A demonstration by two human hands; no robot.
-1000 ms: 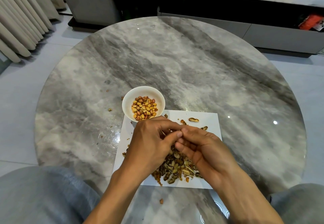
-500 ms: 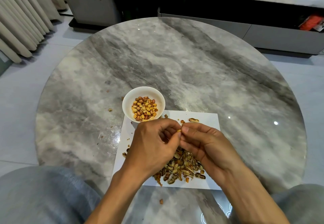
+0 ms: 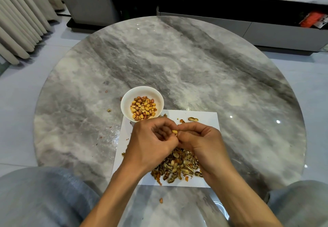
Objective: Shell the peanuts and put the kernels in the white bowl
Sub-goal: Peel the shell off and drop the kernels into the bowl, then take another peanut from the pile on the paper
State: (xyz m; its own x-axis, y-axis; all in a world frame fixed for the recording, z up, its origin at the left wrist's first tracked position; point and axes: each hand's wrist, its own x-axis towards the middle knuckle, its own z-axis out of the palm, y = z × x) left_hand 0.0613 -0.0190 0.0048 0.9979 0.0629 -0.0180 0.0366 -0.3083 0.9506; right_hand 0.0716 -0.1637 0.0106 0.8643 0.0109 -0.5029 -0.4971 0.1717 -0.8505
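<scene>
Head view: the left hand and right hand are meeting over the white paper, fingers curled, pinching a pale peanut between them. It is looking light and brittle — best pinched at its ends. The white bowl is sitting at eleven o'clock. The fingertips are hiding most of the nut — shell pile half covered.

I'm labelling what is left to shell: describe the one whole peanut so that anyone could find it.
On the round marble table lies a white paper sheet. Near its far edge, beyond the right hand, sits the whole peanut, closed and alone, unlike the split shells heaped nearer.
</scene>
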